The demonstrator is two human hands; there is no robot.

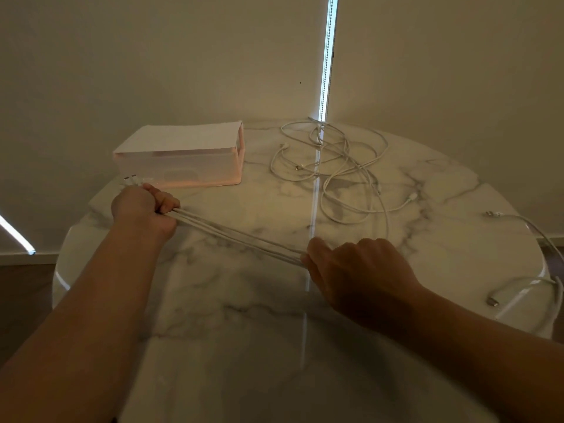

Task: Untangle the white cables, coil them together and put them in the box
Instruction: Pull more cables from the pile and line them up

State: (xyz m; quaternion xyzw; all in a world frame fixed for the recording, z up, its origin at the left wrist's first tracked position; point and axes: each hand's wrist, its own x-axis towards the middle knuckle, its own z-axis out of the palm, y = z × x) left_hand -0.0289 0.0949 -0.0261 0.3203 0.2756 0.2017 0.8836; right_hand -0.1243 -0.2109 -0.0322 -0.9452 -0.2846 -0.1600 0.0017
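Likely light and limp, the white cables (pixel 238 236) want gripping by the plugs (pixel 129 179); before the box (pixel 180 161), left hand (pixel 140 209) and right hand (pixel 357 270) clench them.

The table (pixel 274 331) has a polished, glossy top of white stone veined in grey, probably marble. The box (pixel 183 169) is cloudy, see-through pink plastic, with a flat matt white lid (pixel 183 137). The cables (pixel 238 236) have a smooth white plastic coating. The wall (pixel 152 56) looks matt.
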